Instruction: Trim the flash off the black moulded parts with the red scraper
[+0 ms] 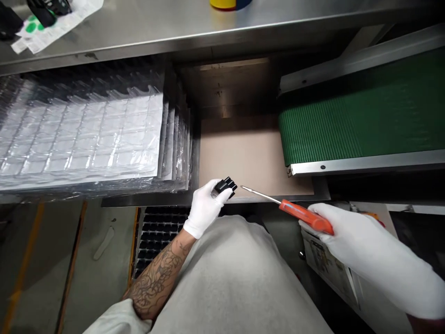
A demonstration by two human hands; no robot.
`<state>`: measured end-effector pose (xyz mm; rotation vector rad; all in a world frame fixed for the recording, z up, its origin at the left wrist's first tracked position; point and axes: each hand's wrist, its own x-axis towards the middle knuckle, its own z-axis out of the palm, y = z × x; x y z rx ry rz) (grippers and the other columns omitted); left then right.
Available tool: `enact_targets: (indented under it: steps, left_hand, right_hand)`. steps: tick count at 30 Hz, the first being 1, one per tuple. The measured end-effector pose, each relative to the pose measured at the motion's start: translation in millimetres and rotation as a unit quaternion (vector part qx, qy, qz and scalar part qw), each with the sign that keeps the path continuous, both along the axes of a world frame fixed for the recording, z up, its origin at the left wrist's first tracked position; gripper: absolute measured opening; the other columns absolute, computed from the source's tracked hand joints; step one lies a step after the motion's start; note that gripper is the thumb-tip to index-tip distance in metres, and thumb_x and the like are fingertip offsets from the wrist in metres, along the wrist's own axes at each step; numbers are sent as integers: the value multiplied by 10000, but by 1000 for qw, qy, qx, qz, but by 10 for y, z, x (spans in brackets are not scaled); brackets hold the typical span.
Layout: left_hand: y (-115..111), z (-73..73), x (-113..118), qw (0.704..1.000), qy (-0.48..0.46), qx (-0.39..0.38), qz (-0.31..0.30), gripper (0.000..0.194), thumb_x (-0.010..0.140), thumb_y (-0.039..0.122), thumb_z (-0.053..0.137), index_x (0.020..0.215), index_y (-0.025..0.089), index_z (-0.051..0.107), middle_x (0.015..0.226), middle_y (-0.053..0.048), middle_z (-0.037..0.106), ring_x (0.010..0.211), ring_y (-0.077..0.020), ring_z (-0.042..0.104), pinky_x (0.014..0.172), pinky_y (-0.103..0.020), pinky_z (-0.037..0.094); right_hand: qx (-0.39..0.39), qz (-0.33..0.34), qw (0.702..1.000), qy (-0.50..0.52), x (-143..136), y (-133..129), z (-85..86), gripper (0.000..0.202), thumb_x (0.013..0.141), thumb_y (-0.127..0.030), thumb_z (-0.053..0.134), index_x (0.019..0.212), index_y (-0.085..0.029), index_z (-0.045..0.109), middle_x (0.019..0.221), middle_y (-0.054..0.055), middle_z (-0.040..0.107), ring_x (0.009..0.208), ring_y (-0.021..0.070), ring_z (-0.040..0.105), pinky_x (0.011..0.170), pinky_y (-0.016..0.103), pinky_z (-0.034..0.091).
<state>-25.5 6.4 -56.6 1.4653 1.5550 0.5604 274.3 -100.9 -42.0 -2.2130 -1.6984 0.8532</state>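
My left hand [206, 206], in a white glove, is closed around a small black ribbed part [226, 184] whose far end sticks out past the fingers. It is held over the front edge of a tan board [239, 153]. On the right, my white-gloved right hand [328, 225] grips the orange handle of a screwdriver [299, 213]. The metal shaft points left, and its tip is a short distance from the black part, not touching it. The lower side of the part is hidden by the glove.
A stack of clear plastic trays [86, 134] with white sheets stands on the left. A green conveyor belt [365, 111] with metal rails lies to the right. A steel shelf [167, 28] runs across the back, bearing papers [62, 23]. Below left is a tray of black pieces [156, 232].
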Motion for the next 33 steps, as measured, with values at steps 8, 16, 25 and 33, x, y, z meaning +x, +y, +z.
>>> enact_targets:
  steps: [8,16,25,33]
  left_hand:
    - [-65,-55,329,998,7,-39,-39,329,806,445,666,992,174,675,730,-20,700,693,-183,631,666,-279,488]
    - [-125,-14,733,984,-151,-97,-6,394,808,420,712,1079,144,634,948,-83,715,782,-182,655,712,-284,516]
    - [-437,86,1260,917,-324,-230,28,337,858,367,674,1063,117,578,996,-120,684,863,-212,706,711,-263,558]
    - [-541,398,1260,924,-322,-188,83,319,826,387,709,929,125,557,779,-97,714,686,-181,700,575,-227,492]
  right_hand:
    - [-127,60,989,-32,188,-176,30,101,780,-285,630,708,-240,575,533,-34,555,385,87,401,428,244,149]
    - [28,-307,906,290,645,-875,-1368,485,683,-558,739,976,-174,703,809,47,699,636,128,598,617,239,444]
    - [104,-485,826,266,905,-619,-3354,529,958,-545,424,1218,-101,549,1190,125,620,1035,155,625,908,344,527]
    - [68,-344,908,231,866,-173,-3355,395,945,-440,540,1174,-120,579,1104,75,613,970,136,609,864,331,543]
